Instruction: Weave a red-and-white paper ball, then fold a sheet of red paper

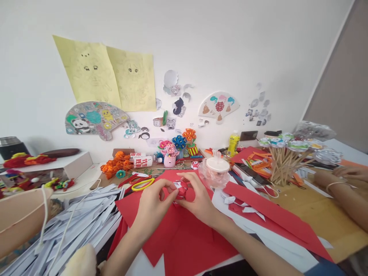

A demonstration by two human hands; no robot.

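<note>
Between my two hands is a small red-and-white folded-paper piece (181, 189), rounded in shape. My left hand (156, 201) pinches its left side with thumb and forefinger. On the other side, the curved fingers and thumb of my right hand (197, 197) grip it as well. Red paper sheets (184, 241) lie spread beneath both hands. Just beyond my fingers sits a small red-and-white figure (195, 165). Yellow-handled scissors (143, 184) rest to the left of my left hand.
Many white paper strips (83, 218) pile up at left. A lidded cup in plastic wrap (217, 168) stands right of my hands. Farther right are paper flowers on sticks (283, 157) and another person's arm (342, 191). Small flower pots (169, 159) stand by the wall.
</note>
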